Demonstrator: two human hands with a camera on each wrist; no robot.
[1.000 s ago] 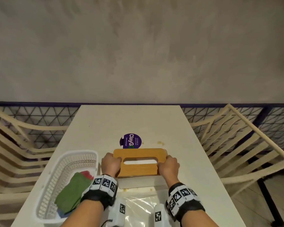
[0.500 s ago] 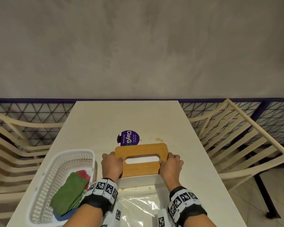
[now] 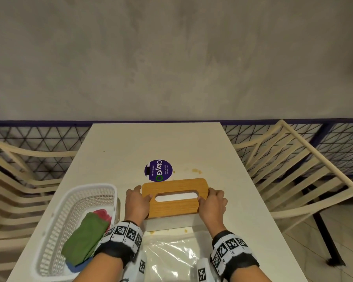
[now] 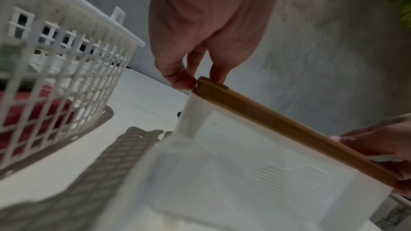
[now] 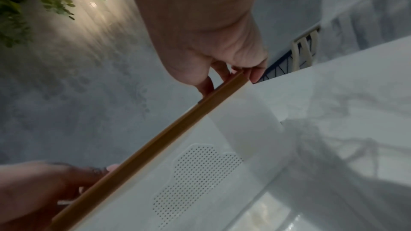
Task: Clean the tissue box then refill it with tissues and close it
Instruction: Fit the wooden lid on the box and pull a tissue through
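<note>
Tissue box (image 3: 172, 223) sitting mid-counter, wooden lid (image 3: 174, 197) on top with white showing through the slot. Left hand (image 3: 135, 202) pinching the lid's left end, thumb on top and fingers along the edge; same deal for the right hand (image 3: 213, 202) on the right end. Both grips narrow, clamped on that lid. White box wall with a dotted patch visible below the lid from the wrists. Clear plastic bag (image 3: 171, 255) just in front. White basket (image 3: 55, 231) to the left, holding green and red cloths. Purple sticker (image 3: 158, 170) on the counter (image 3: 161, 143) just behind.
</note>
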